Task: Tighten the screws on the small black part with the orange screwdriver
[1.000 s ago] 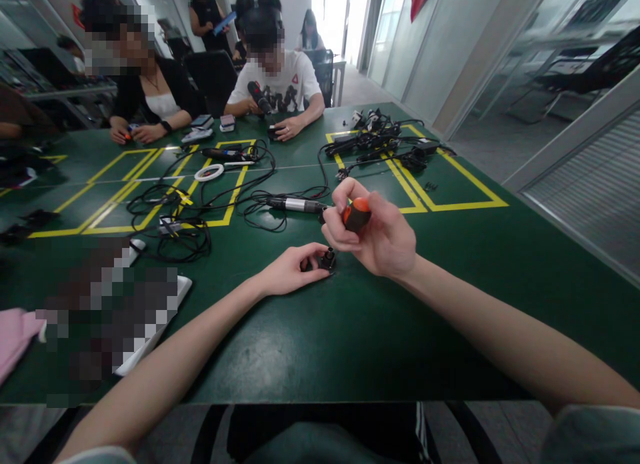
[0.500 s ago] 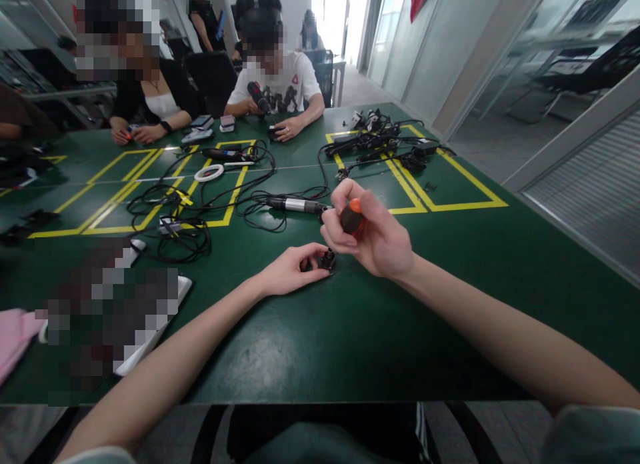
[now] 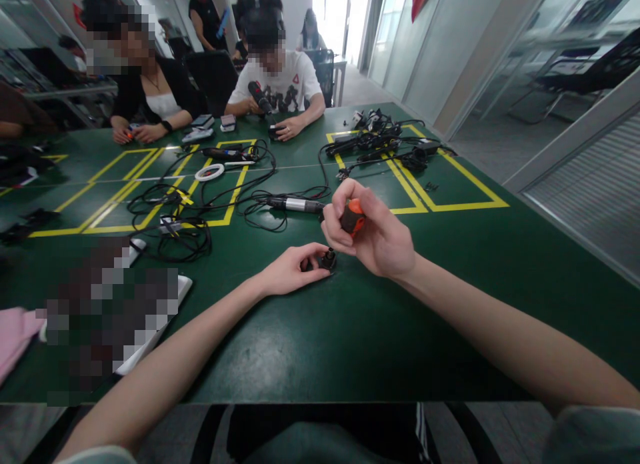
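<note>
My right hand (image 3: 373,234) is closed around the orange and black handle (image 3: 353,217) of a tool, probably a screwdriver, raised over the green table. Its shaft is mostly hidden by my fingers. Below and to the left, my left hand (image 3: 293,271) grips a small black part (image 3: 328,259) between thumb and fingers, resting on the tabletop. The tool's lower end seems to reach down to this part, though contact is too small to tell. Just behind the hands lies a silver and black cylindrical tool (image 3: 295,205) with a cable.
Tangled black cables (image 3: 183,241) and a white ring (image 3: 209,173) lie left of centre on the green table (image 3: 280,344). More cables (image 3: 370,141) are heaped at the back right. White-edged devices (image 3: 155,337) lie at the left. Across the table, a person (image 3: 280,84) holds a power driver.
The orange and black handle has turned slightly within my right hand, showing more orange. My left hand and the black part have stayed in place.
</note>
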The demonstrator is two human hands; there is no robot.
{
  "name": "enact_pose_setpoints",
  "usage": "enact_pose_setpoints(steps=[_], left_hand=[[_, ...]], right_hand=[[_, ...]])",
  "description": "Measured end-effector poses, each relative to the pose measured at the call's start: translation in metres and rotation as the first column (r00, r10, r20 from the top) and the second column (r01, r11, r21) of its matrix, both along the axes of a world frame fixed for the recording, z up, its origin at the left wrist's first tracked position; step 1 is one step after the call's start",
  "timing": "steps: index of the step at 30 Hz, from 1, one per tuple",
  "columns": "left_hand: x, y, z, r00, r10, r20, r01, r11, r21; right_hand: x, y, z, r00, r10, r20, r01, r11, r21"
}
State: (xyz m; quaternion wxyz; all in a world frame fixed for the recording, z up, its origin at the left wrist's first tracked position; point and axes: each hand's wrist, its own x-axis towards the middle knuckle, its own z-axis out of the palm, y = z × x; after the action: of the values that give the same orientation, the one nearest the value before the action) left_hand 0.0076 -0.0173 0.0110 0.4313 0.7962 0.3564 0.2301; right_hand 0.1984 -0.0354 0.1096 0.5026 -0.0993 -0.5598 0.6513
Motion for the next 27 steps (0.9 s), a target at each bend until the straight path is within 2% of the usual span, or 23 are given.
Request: enact_pose_setpoints(steps=[2, 8, 15, 22, 27], left_hand=[[-0.0001, 0.0001, 0.0, 1.0, -0.003, 0.005, 0.003, 1.0, -0.008], [0.0003, -0.0005, 0.0017, 1.0, 0.008, -0.017, -0.008, 1.0, -0.007], [0.0012, -0.0015, 0.0036, 1.0, 0.015, -0.019, -0.015, 1.0, -0.026], [0.0031, -0.0026, 0.008, 1.0, 0.004, -0.029, -0.005, 0.999, -0.037], [0.0027, -0.0022, 0.0053, 1.0, 0.004, -0.01, -0.004, 0.999, -0.032]], right_hand=[[-0.0005, 0.0011, 0.0004, 1.0, -0.009, 0.019, 0.009, 1.0, -0.001], [0.0023, 0.0013, 0.0003, 0.997, 0.077, -0.003, -0.077, 0.997, -0.021], [0.0003, 0.0007, -0.0006, 1.0, 0.006, 0.01, -0.006, 1.0, 0.009], [0.0026, 0.0004, -0.0024, 1.0, 0.028, -0.003, -0.028, 0.999, -0.016], [0.0015, -0.0013, -0.0025, 1.0, 0.017, 0.007, -0.017, 1.0, 0.005]])
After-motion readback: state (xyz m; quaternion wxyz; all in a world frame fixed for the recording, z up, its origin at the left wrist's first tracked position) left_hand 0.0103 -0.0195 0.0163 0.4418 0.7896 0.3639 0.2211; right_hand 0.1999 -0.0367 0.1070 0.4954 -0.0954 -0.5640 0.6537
